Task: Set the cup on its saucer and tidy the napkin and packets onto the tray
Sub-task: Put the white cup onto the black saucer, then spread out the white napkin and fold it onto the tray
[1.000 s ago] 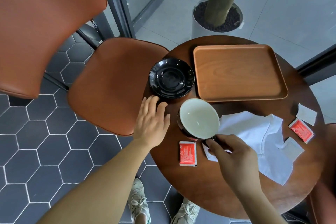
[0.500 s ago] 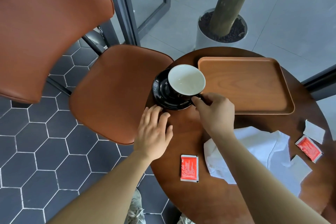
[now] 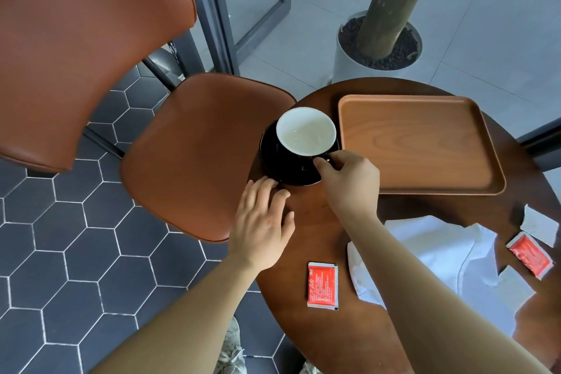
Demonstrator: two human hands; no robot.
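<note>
Right, nearest the person and on the near side of the cup lies a red packet (image 3: 322, 285), flat and glossy, alone on the dark round wooden table (image 3: 318, 343). Just right of it sprawls the white napkin (image 3: 437, 249), crumpled and soft, partly hidden under the right forearm. Further right, well away from the cup, sit a second red packet (image 3: 529, 254) and two pale paper packets, one (image 3: 538, 224) beyond it and one (image 3: 516, 285) at the napkin's edge.

The left hand (image 3: 261, 228) lies flat and open on the table, fingers spread, gripping nothing, its fingertips touching or just short of the saucer's near rim; I cannot tell which. The right hand (image 3: 349, 179) is pinched shut on the cup's handle.

And the cup (image 3: 306, 133), black outside, creamy white inside, glazed and round, sits on the black glossy saucer (image 3: 273, 161), slightly toward its far side. Whether its foot is fully down I can't say. Right of the cup waits the wooden tray (image 3: 419, 143), rectangular, rounded corners, raised lip.

The danger? Letting go while the cup sits off-centre could tip or rattle it, and the saucer is close to the table's edge on the chair side. Later, a sleeveless forearm sweeping across could drag the light napkin and flick packets off the table.
</note>
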